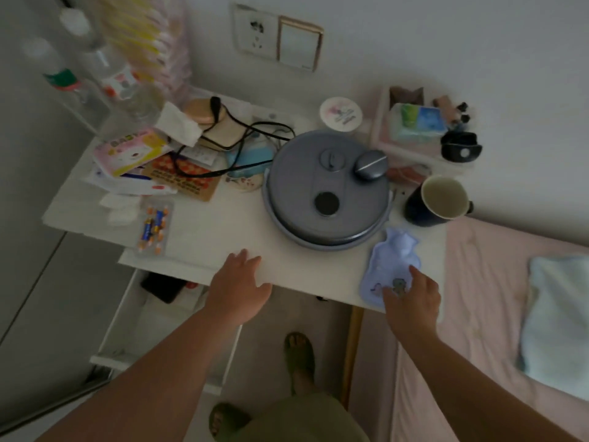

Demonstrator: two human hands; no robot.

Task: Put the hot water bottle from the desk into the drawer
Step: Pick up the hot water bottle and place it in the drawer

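A small lilac hot water bottle [389, 266] lies flat near the front right corner of the white desk [223, 224]. My right hand [412, 301] rests on its near end with fingers spread, covering part of it; no grip shows. My left hand [237, 288] hovers open over the desk's front edge, holding nothing. Below the desk at the left, a white drawer [127, 317] stands pulled out, with a black item inside at its far end.
A round grey lidded appliance [325, 189] and a dark mug [438, 200] stand just behind the bottle. Boxes, cables, batteries and bottles crowd the desk's left. A pink bed with a pale blue pillow [557, 317] borders the right. My sandalled feet are below.
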